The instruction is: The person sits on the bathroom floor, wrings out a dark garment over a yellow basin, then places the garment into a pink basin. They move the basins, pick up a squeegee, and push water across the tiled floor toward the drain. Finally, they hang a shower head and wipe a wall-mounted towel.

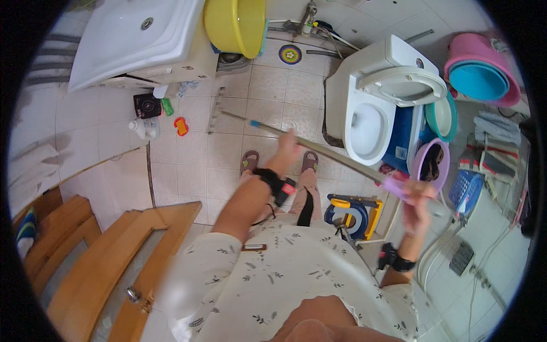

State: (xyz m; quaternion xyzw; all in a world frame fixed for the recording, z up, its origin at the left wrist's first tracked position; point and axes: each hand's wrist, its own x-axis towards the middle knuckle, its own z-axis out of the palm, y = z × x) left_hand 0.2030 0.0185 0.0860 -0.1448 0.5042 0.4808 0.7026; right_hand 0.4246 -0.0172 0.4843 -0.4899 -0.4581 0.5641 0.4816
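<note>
With my left hand (289,147) I grip the middle of a long metal pole (337,158). At the pole's purple end, on the right, my right hand (418,201) is closed around the grip. The pole slants across in front of my body, over the floor. Its far end, past a blue collar, meets a narrow, blurred crossbar head (216,110) at the tiled floor, left of my sandals. The head's exact kind cannot be told. Both wrists wear black straps.
A toilet (367,128) stands at right, beside basins and a pink bucket (474,51). A white sink (141,42) and yellow basin (235,25) are upper left. A white bottle (147,129) and orange sponge (181,126) lie left. A wooden door (124,265) is lower left.
</note>
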